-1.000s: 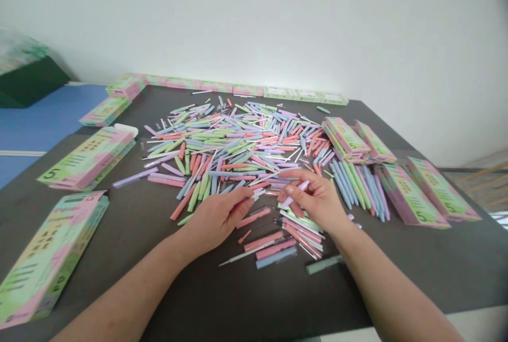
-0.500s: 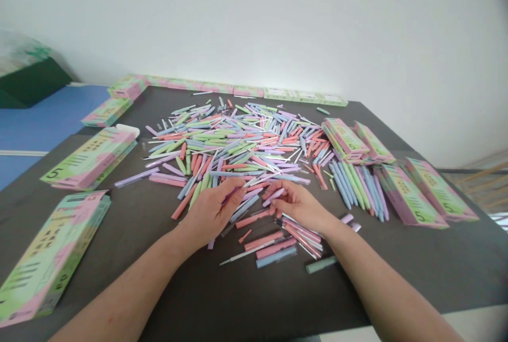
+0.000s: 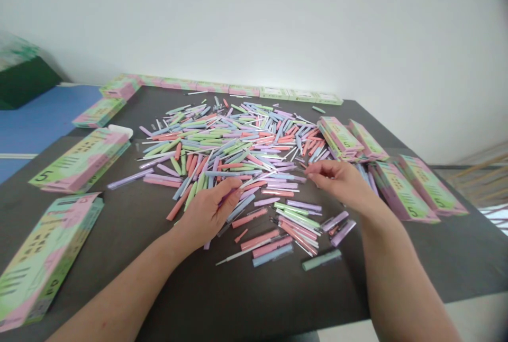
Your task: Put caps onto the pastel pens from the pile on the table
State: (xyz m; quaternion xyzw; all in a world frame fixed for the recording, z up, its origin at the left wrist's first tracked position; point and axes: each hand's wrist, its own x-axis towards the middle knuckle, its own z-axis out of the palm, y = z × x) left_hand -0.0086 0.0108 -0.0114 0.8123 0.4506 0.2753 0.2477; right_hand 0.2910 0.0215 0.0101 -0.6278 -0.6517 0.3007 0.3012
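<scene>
Left hand (image 3: 208, 209) curls its fingers together at the near edge of the heaped pastel pens (image 3: 234, 146) on the dark worktop (image 3: 246, 299), any grip hidden, while the right hand (image 3: 341, 183), now shifted rightward, brings its fingers nearly together, apparently empty, beyond the lilac pens (image 3: 301, 205).
</scene>
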